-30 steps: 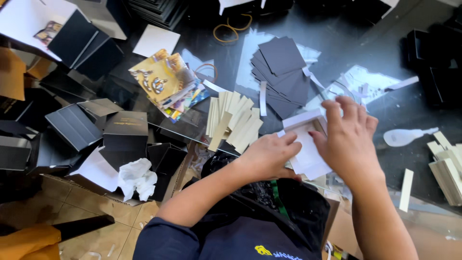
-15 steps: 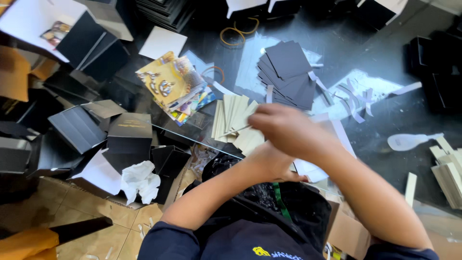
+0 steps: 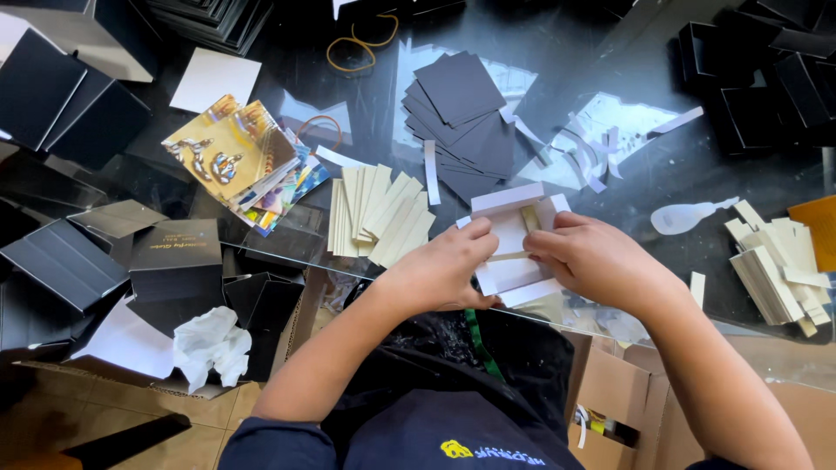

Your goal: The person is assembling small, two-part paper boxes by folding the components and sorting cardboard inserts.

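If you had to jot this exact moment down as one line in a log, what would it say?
left hand: holds white cardboard piece | right hand: presses tan strip onto it | nearby: fanned tan strips, black cards, glass table

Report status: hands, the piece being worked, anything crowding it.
Left hand and right hand both grip white cross-shaped card. Tan strips lie beside it.

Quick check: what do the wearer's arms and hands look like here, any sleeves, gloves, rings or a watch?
Both forearms are bare; dark navy short sleeves end near the elbows. The left hand and right hand wear no gloves, and no rings, watch or bracelet show. The navy top has a small yellow mark on the chest.
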